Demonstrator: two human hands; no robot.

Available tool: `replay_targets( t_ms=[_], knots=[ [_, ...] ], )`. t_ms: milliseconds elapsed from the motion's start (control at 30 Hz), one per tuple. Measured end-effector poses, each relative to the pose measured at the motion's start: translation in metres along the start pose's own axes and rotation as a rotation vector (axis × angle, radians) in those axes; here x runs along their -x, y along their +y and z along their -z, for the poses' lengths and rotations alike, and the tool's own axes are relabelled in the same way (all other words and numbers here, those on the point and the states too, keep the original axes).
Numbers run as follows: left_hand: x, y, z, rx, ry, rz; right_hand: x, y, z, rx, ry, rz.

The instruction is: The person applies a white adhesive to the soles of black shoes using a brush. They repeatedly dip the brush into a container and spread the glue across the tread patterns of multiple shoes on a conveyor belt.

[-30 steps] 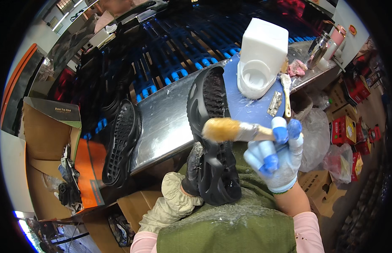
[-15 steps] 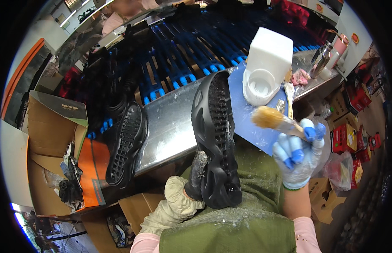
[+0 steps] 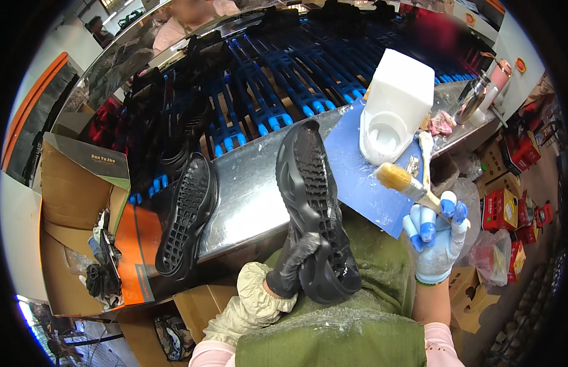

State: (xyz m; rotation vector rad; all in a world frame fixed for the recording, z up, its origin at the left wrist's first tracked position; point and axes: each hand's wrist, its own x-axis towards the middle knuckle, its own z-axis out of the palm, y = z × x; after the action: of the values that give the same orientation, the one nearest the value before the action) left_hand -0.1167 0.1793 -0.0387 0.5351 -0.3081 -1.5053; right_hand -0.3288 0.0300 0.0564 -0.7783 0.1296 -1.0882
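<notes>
The left hand [image 3: 299, 257], fingers curled, clasps the central black sole [image 3: 316, 202] near its six o'clock end, apparently steadying it; at three o'clock, the right hand [image 3: 437, 244] grasps a brush [image 3: 413, 187] (bristles free, toward ten).

You've got an open cardboard box [image 3: 79, 183] on your left with crumpled rags [image 3: 102, 275] inside, a pink bottle [image 3: 500, 74] by a steel flask [image 3: 472, 101] at the counter's [image 3: 250, 192] right end, plus red boxes [image 3: 493, 209] and a clear plastic bag [image 3: 489, 252] lower right.
</notes>
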Motion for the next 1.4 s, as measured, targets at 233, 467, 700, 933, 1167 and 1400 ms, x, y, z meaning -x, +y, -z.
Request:
replay_targets(
  t_ms=[233, 467, 700, 933, 1167, 1400],
  knots=[
    [0.011, -0.032, 0.037, -0.077, -0.003, 0.058, -0.008, 0.008, -0.018, 0.253, 0.032, -0.052],
    [0.009, -0.054, 0.064, -0.67, -0.014, 0.012, -0.073, 0.065, -0.079, 1.011, -0.495, 0.564],
    [0.02, -0.033, 0.028, -0.612, -0.11, 0.043, -0.135, 0.108, -0.105, 1.42, -0.687, 1.086],
    [0.021, -0.026, 0.014, -0.611, -0.157, 0.121, -0.212, 0.075, -0.085, 1.746, -0.383, 1.162],
    [0.019, 0.05, -0.03, 0.499, -0.109, 0.169, -0.229, 0.011, -0.04, 1.5, -0.157, 0.687],
    [0.068, 0.036, -0.021, 0.5, 0.022, -0.036, -0.3, -0.036, 0.032, 1.017, -0.043, 0.13]
  ],
)
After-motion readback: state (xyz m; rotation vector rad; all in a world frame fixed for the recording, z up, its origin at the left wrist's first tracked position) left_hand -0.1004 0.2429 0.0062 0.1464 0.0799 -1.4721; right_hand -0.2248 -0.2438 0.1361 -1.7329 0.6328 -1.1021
